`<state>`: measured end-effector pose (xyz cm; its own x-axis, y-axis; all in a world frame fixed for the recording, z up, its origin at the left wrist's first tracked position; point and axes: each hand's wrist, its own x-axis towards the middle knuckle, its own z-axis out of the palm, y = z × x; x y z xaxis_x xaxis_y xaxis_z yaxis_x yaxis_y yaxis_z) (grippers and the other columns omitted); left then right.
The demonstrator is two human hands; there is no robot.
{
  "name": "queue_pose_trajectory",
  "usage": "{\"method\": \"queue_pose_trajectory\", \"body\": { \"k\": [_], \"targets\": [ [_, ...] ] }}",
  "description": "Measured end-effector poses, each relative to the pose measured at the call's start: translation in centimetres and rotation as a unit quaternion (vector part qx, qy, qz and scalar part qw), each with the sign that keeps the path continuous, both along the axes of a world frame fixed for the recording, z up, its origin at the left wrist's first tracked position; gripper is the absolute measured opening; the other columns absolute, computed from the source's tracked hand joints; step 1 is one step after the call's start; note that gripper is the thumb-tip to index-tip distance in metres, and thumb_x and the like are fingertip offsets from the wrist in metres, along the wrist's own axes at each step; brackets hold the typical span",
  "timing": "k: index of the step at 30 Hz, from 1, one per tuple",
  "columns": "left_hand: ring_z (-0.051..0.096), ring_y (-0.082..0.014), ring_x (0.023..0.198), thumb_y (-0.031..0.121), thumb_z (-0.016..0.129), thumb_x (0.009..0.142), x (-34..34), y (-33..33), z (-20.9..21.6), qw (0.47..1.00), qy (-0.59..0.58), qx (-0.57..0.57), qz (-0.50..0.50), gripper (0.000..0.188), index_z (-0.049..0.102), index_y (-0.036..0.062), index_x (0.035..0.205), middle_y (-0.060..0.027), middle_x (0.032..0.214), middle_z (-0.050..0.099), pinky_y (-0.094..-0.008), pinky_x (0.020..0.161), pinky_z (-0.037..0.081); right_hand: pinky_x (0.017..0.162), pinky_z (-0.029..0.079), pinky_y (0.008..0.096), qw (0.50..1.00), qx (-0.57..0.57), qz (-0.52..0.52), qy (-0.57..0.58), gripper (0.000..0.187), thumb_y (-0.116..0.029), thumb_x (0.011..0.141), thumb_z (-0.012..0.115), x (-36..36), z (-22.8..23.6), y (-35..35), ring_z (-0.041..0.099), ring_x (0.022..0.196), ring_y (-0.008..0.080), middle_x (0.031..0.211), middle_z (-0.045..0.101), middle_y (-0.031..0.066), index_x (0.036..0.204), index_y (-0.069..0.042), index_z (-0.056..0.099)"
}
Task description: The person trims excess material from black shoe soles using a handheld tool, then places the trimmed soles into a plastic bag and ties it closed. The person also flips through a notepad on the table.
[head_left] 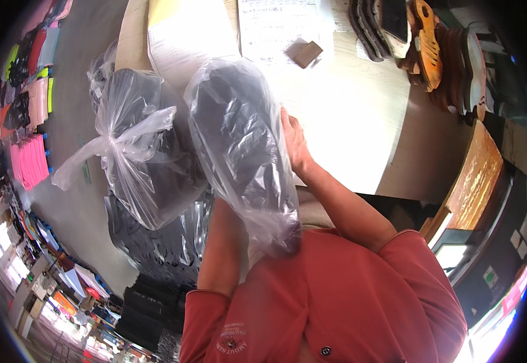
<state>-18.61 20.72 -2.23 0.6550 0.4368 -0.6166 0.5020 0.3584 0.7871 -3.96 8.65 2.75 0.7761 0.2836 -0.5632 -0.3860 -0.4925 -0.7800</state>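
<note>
In front of me stands a long clear plastic bag (236, 130) holding a dark bundle with a rounded, sole-like outline. It is tilted, its narrow lower end near my red shirt. My right hand (295, 140) grips the bag's right side, fingers curled against the film and partly hidden behind it. The left forearm rises behind the bag's lower part; that hand is covered by the bag, so its fingers do not show. Just to the left sits a second clear bag (148, 163), knotted, with dark contents.
Papers (194, 36) and a small brown block (307, 54) lie on the pale table (360, 133). Stacked sole-shaped pieces (429, 48) stand at its far right. Black sheets (148, 308) are piled at lower left, near shelves of coloured material (30, 160). A worn board (472, 175) leans at right.
</note>
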Motion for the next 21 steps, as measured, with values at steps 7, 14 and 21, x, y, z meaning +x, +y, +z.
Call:
{"method": "queue_pose_trajectory", "body": {
  "k": [7, 14, 21],
  "targets": [
    [0.063, -0.0314, 0.122, 0.047, 0.041, 0.112, 2.6, -3.5, -2.8, 0.994, 0.047, 0.07, 0.072, 0.063, 0.056, -0.0049, 0.145, -0.0222, 0.132, 0.068, -0.0399, 0.105, 0.046, 0.092, 0.053, 0.04, 0.965, 0.217, 0.054, 0.135, 0.067, -0.053, 0.111, 0.037, 0.8, -0.2, -5.2, 0.069, 0.102, 0.0312, 0.111, 0.072, 0.0222, 0.131, 0.005, 0.064],
    [0.067, -0.0272, 0.112, 0.04, 0.046, 0.112, 4.5, -2.5, -2.2, 0.989, 0.039, 0.114, 0.085, 0.053, 0.06, -0.0024, 0.14, -0.0173, 0.122, 0.07, -0.0371, 0.097, 0.052, 0.081, 0.057, 0.0346, 0.943, 0.291, -0.001, 0.163, 0.064, -0.052, 0.112, 0.036, 1.8, -1.4, -4.0, 0.07, 0.088, 0.0222, 0.1, 0.073, 0.0147, 0.121, 0.003, 0.068],
    [0.069, -0.0392, 0.103, 0.035, 0.044, 0.11, 4.9, -0.7, -5.9, 0.97, -0.006, 0.243, -0.007, 0.048, 0.066, -0.0051, 0.124, -0.0259, 0.117, 0.07, -0.0476, 0.091, 0.051, 0.075, 0.059, 0.0336, 0.914, 0.275, -0.1, 0.279, 0.049, -0.042, 0.111, 0.044, 0.8, -2.2, -3.9, 0.071, 0.085, 0.02, 0.098, 0.072, 0.0118, 0.117, 0.0, 0.069]
  ]
}}
